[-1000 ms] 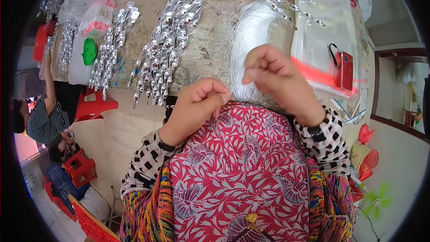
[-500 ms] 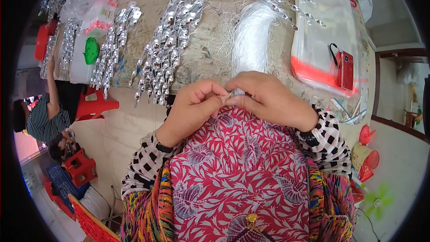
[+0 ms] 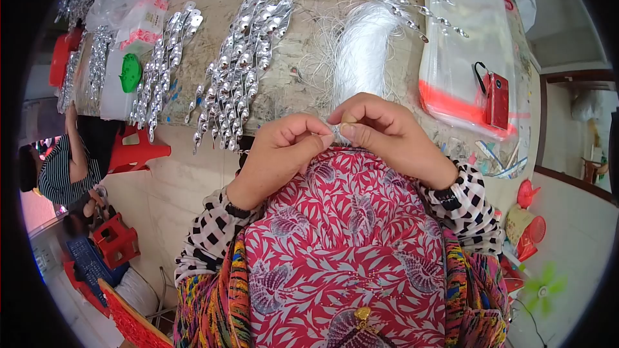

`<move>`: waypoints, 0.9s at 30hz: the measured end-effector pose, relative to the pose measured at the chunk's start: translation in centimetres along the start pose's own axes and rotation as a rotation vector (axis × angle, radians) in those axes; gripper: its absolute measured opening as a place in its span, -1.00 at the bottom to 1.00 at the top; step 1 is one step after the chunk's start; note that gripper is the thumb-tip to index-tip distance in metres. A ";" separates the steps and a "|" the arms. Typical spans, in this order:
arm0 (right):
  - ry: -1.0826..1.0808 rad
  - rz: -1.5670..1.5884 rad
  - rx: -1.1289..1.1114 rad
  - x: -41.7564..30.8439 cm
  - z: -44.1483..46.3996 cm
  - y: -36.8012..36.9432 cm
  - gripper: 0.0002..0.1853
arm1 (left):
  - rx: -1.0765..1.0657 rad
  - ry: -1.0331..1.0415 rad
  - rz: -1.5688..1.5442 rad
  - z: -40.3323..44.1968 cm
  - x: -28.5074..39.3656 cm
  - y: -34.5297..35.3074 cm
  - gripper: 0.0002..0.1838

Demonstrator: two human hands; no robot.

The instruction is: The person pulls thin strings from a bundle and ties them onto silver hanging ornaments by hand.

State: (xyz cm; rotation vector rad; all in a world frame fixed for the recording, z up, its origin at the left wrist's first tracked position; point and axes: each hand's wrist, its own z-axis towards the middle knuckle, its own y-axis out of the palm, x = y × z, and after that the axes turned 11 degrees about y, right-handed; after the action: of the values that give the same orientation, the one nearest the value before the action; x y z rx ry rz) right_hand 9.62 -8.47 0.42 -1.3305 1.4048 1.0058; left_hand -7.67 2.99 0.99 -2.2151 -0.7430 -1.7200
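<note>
My left hand (image 3: 287,154) is closed, thumb and forefinger pinched together at the table's near edge. Right beside it, my right hand (image 3: 390,138) also pinches, its thumb pressed to the curled forefinger. The fingertips of the two hands nearly meet; whatever lies between them is too small to make out. Just beyond the right hand, a bundle of white string (image 3: 362,51) lies on the table, loose strands fanning out to its left. Twisted silver foil strips (image 3: 242,64) lie in a bunch to the left, their lower ends hanging over the edge.
More silver strips (image 3: 164,58) lie farther left, near a green plastic lid (image 3: 130,73). On the right, a red device (image 3: 497,100) with a black strap rests on clear plastic bags (image 3: 461,45). Another person (image 3: 68,161) is at the far left, near red stools (image 3: 116,241).
My right hand has turned and lifted slightly, its thumb and fingertips now showing. A shiny silver bit seen between the hands earlier is no longer visible. My left hand barely moved.
</note>
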 end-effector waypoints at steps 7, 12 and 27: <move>0.281 0.995 -0.118 1.0 0.4 -0.5 -0.90 | 0.032 0.002 -0.059 -0.1 -0.2 -0.2 -0.95; 0.107 1.012 0.057 1.4 0.8 -1.2 -0.91 | -0.019 0.009 -0.106 -0.3 0.1 -0.4 -0.94; -0.326 -0.803 0.021 0.0 -0.7 0.2 -0.75 | -0.069 0.018 0.080 -0.6 -0.6 -0.2 -0.97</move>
State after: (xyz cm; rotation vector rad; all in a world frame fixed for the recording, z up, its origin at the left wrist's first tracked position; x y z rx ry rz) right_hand 9.37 -9.16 0.63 -1.4495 0.5379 0.6100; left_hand -8.35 2.77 0.58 -2.2391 -0.5910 -1.7487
